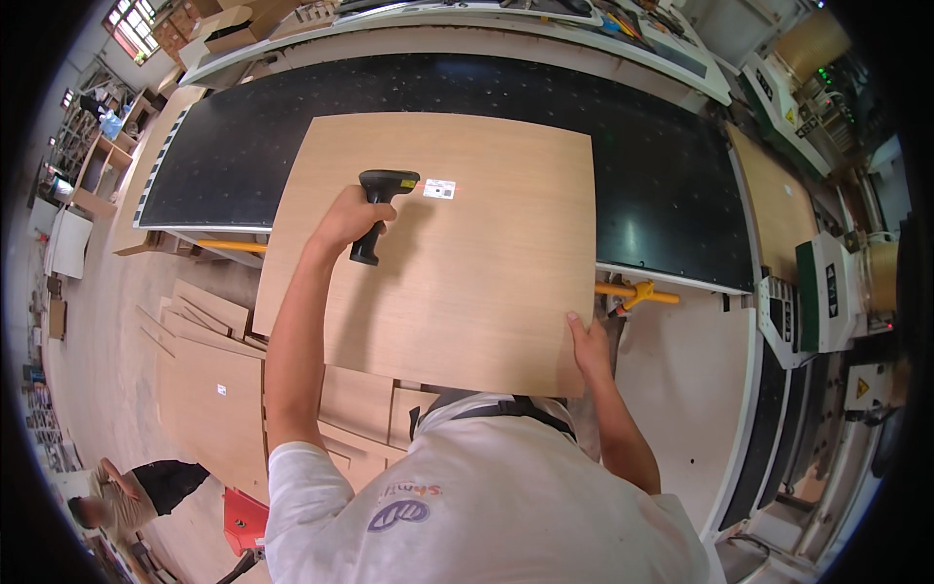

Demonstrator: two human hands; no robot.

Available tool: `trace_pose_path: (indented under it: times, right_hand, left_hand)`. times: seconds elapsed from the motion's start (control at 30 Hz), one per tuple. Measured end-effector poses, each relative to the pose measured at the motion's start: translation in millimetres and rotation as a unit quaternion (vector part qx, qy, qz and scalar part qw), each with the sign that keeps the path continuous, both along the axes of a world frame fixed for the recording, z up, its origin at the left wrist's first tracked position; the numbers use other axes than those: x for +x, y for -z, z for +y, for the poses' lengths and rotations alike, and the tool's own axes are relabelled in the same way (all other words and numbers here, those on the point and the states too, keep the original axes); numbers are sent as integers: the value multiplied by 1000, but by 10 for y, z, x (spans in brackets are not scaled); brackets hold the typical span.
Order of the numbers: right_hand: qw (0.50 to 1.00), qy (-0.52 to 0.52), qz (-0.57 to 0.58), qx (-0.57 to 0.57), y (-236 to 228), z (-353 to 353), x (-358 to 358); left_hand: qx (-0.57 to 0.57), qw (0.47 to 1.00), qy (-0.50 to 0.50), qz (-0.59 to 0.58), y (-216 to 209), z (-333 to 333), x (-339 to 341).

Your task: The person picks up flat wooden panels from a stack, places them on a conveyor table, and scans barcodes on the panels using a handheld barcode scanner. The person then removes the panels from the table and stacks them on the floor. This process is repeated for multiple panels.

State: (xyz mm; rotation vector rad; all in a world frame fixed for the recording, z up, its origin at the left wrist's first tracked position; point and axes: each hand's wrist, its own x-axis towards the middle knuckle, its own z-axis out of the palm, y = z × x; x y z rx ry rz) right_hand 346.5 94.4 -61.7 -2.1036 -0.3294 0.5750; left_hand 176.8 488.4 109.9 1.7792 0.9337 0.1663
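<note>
My left hand (347,218) is wrapped round the grip of a black barcode scanner (387,183), held above a large light wood panel (467,282). The scanner's head faces a white label (440,189) on the panel's upper part, and a faint red line shows across the label. The panel lies over the black machine table (662,204), its near edge reaching back to my waist. At the panel's right edge, close to its near corner, my right hand (589,348) grips the board, thumb on top; its other fingers are mostly hidden.
More wood panels (209,399) are stacked below on the left. A yellow bar (642,293) sticks out beside the table at the right. Green-and-white machine units (827,292) stand on the far right. Another person (122,496) is at the lower left, near a red object (243,521).
</note>
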Motion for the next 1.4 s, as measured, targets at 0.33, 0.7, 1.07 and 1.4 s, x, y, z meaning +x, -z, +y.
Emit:
trace_pose_path:
  times: [0.33,0.7,1.07,1.4]
  right_hand:
    - [1000,-16,8,-6,186,-48,-45]
    - [985,-119,37,116,802,937,-548]
    - [898,339,-28,-278,2456,-707,1880]
    - [911,291,221,193,1712,-1032,2098]
  left_hand:
    - [35,999,4,-1,150,103,-61]
    - [-341,940,-10,-5,989,-1625,-1028]
    - [-183,886,-382,-191,1470,-2351,-666]
    - [-117,852,-479,-175,1514,-1939,-866]
